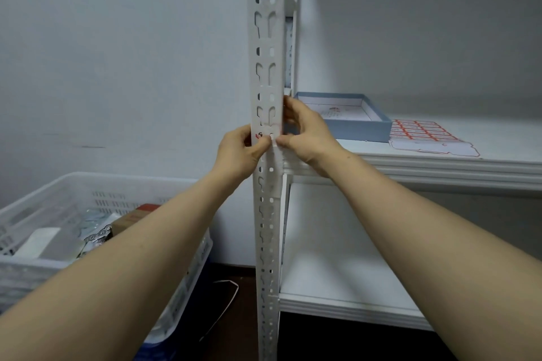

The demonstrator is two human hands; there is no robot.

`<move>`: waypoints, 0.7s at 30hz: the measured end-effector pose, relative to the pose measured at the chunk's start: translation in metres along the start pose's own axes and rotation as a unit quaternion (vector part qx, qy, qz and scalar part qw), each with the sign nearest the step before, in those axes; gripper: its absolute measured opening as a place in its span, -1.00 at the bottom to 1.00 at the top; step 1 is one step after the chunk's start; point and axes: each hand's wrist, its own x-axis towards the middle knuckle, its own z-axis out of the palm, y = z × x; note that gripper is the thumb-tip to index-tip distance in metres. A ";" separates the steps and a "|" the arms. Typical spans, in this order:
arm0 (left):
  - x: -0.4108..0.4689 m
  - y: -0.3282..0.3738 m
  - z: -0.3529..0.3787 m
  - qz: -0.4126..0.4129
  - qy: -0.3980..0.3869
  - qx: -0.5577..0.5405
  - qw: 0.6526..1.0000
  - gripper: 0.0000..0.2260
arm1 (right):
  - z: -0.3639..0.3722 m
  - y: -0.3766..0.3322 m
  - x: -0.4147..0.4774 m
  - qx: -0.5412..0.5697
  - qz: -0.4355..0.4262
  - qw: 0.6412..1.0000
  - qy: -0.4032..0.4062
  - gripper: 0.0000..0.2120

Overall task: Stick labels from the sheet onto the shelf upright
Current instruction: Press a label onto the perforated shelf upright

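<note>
A white perforated shelf upright (pixel 266 38) runs top to bottom through the middle of the view. A small white label with red print (pixel 263 135) lies against its front face at shelf height. My left hand (pixel 237 152) pinches the label's left part with thumb and fingers against the upright. From the right side, my right hand (pixel 306 133) holds the upright's edge, its thumb on the label's right end. The label sheet (pixel 422 132), with rows of red-bordered labels, lies flat on the white shelf board (pixel 440 164) to the right.
A pale blue shallow box (pixel 349 117) sits on the shelf board just behind my right hand. A white plastic crate (pixel 88 214) with packets and a carton stands low at the left. A lower shelf board (pixel 337 272) and dark floor lie below.
</note>
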 end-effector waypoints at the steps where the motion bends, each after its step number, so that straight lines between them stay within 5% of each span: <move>1: 0.000 -0.001 0.000 -0.001 -0.002 -0.006 1.000 -0.91 | 0.000 0.000 0.000 0.000 0.000 1.000 0.000 -0.32; 21: 0.004 -0.002 0.008 -0.064 0.018 -0.140 0.988 -0.79 | -0.001 0.002 -0.001 -0.006 -0.008 1.000 0.002 -0.33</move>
